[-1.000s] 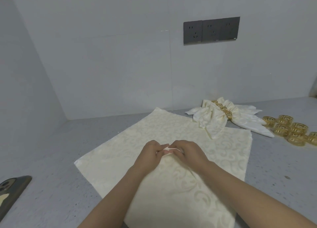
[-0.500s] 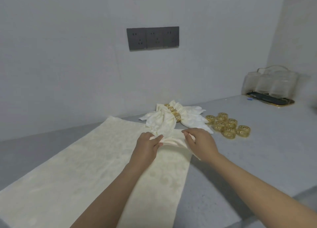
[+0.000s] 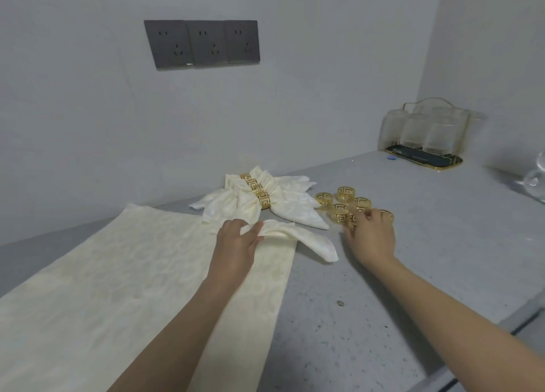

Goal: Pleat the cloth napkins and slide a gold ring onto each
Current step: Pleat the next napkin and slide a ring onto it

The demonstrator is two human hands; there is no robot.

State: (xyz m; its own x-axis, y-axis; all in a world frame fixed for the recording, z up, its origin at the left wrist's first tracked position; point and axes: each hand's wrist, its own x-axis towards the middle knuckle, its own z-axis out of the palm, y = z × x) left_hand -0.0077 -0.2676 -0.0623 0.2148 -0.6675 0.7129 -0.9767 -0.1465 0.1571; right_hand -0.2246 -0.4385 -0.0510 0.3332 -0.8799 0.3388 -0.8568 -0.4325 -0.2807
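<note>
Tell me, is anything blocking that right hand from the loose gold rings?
Nothing visible does. The right hand is already at the cluster of loose gold rings, its fingers over the nearest ones. The left hand grips the gathered napkin off to the side, clear of that path.

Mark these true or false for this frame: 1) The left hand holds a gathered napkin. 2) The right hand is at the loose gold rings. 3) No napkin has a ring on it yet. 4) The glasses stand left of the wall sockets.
1) True: the left hand grips the gathered napkin.
2) True: the right hand reaches into the loose gold rings.
3) False: the finished napkins by the wall already wear gold rings.
4) False: the glasses stand on a tray far right of the wall sockets.
</note>
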